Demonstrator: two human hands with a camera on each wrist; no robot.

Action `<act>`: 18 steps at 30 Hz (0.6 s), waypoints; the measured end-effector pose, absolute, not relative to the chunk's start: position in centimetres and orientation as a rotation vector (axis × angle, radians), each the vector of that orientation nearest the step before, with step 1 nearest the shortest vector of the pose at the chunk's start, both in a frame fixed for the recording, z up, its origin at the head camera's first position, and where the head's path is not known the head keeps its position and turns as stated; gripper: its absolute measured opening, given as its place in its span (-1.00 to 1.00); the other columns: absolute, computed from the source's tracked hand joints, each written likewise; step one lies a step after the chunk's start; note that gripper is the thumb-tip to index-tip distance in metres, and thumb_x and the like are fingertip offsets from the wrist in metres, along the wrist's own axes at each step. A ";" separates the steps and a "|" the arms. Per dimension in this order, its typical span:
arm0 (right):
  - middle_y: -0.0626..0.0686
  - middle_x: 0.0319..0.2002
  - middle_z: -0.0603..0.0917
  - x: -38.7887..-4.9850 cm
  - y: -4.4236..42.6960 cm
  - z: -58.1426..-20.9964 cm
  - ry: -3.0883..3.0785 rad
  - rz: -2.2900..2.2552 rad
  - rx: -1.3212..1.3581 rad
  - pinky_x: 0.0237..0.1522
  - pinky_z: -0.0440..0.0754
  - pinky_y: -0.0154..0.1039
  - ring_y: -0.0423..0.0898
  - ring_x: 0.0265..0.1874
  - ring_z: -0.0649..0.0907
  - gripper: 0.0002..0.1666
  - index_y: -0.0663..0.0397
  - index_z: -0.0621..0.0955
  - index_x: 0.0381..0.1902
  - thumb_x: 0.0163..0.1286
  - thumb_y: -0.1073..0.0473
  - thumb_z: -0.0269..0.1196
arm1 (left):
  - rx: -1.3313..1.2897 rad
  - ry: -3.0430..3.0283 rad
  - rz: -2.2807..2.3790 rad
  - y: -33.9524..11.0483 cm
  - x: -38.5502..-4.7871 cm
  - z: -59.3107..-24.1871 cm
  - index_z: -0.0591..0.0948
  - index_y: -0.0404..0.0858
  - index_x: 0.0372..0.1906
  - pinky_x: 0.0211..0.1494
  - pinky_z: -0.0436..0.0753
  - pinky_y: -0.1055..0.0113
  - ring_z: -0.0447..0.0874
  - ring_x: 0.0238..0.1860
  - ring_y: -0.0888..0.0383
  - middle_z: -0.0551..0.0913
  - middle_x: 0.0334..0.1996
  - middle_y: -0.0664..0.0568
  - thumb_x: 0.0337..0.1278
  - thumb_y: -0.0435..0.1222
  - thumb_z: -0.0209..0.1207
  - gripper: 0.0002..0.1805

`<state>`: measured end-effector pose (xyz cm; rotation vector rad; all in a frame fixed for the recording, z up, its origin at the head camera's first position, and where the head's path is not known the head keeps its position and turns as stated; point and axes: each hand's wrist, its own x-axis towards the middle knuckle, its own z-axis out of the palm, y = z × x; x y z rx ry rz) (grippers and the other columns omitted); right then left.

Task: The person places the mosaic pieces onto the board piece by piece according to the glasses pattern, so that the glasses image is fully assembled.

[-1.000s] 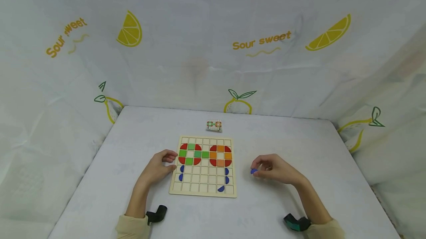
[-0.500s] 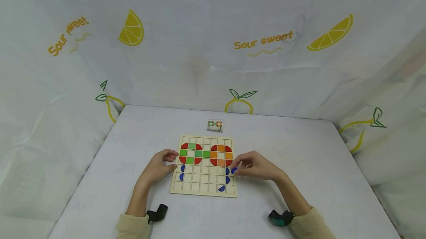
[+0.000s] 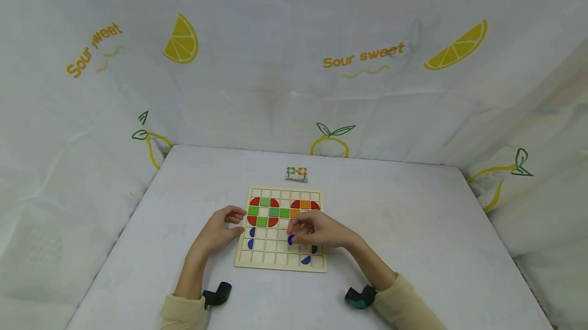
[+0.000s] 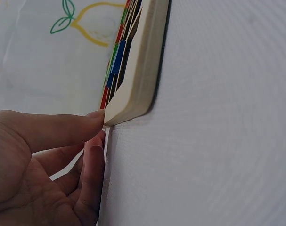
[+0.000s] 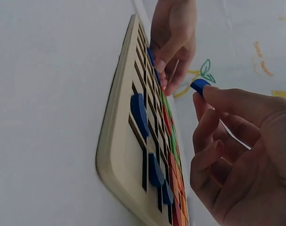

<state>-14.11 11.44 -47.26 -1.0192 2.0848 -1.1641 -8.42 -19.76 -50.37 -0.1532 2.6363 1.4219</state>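
Note:
My right hand (image 3: 319, 230) is above the wooden grid board (image 3: 268, 258). It pinches a blue half-round tile (image 5: 199, 85) between thumb and fingertip, raised off the board in the right wrist view. At the board's left edge rests my left hand (image 3: 219, 229), its thumb tip touching the rim and its other fingers loosely bent, as the left wrist view shows. Red, green and orange tiles form two rings joined by a green square tile (image 3: 284, 213). Blue half-round tiles lie in the lower rows, one of them tilted (image 3: 305, 260). My right hand hides part of the right ring.
Behind the board, a small card (image 3: 296, 173) with a matching coloured pattern lies on the white table (image 3: 390, 202). A white curtain (image 3: 257, 90) printed with lemons hangs around the table's back and sides. Both wrists wear dark devices; one device (image 3: 360, 297) is on the right.
My right hand has moved left with the blue half-round tile, from the table beside the board to over its right half. The left hand stays at the left edge.

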 end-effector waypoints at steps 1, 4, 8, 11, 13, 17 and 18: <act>0.01 -0.19 0.78 -14.0 10.9 -47.2 2.084 -1.151 -1.028 -0.24 0.57 -0.43 -0.28 -0.35 0.58 -0.86 0.03 0.76 -0.05 0.48 0.17 0.43 | -0.159 2.634 1.421 -19.8 -8.4 -50.4 0.67 -0.31 0.21 0.21 0.63 0.15 0.65 0.05 0.04 0.72 0.00 -0.10 0.26 -0.48 0.38 -0.58; -0.07 -0.24 0.79 -13.7 9.2 -47.1 2.082 -1.104 -1.057 -0.27 0.62 -0.43 -0.32 -0.38 0.61 -0.92 -0.06 0.78 -0.12 0.46 0.17 0.45 | -0.163 2.629 1.424 -19.8 -8.4 -50.4 0.67 -0.30 0.22 0.22 0.63 0.12 0.65 0.06 0.04 0.72 0.00 -0.10 0.26 -0.48 0.38 -0.58; -0.17 -0.28 0.78 -13.1 7.0 -47.2 2.084 -1.048 -1.107 -0.28 0.62 -0.45 -0.37 -0.41 0.60 -0.94 -0.11 0.80 -0.15 0.47 0.17 0.45 | -0.151 2.621 1.433 -19.9 -8.3 -50.3 0.67 -0.32 0.22 0.24 0.64 0.08 0.65 0.06 0.04 0.72 0.01 -0.11 0.26 -0.48 0.38 -0.58; -0.17 -0.31 0.77 -12.7 5.6 -47.5 2.083 -1.007 -1.164 -0.34 0.54 -0.48 -0.39 -0.46 0.55 -0.93 -0.07 0.81 -0.13 0.50 0.20 0.42 | -0.140 2.612 1.443 -19.9 -8.3 -50.1 0.67 -0.33 0.21 0.24 0.64 0.07 0.66 0.06 0.04 0.72 0.01 -0.12 0.25 -0.48 0.38 -0.58; -0.17 -0.32 0.76 -12.3 4.7 -47.7 2.094 -0.971 -1.196 -0.37 0.50 -0.50 -0.39 -0.49 0.51 -0.91 -0.05 0.82 -0.12 0.51 0.22 0.40 | -0.133 2.611 1.447 -19.9 -8.3 -50.1 0.67 -0.33 0.20 0.24 0.64 0.06 0.66 0.06 0.04 0.72 0.01 -0.12 0.25 -0.48 0.38 -0.59; -0.22 -0.36 0.76 -11.7 3.6 -47.9 2.144 -0.891 -1.222 -0.40 0.47 -0.52 -0.40 -0.53 0.50 -0.88 -0.05 0.83 -0.11 0.53 0.23 0.37 | -0.119 2.616 1.444 -20.0 -8.2 -50.0 0.67 -0.32 0.20 0.23 0.64 0.07 0.66 0.06 0.04 0.73 0.01 -0.12 0.26 -0.48 0.39 -0.59; -0.24 -0.36 0.76 -11.6 3.4 -47.9 2.158 -0.874 -1.226 -0.40 0.49 -0.52 -0.41 -0.53 0.51 -0.87 -0.06 0.83 -0.10 0.53 0.22 0.37 | -0.118 2.618 1.443 -20.0 -8.2 -50.0 0.67 -0.32 0.19 0.23 0.64 0.07 0.67 0.06 0.04 0.73 0.00 -0.12 0.25 -0.48 0.39 -0.59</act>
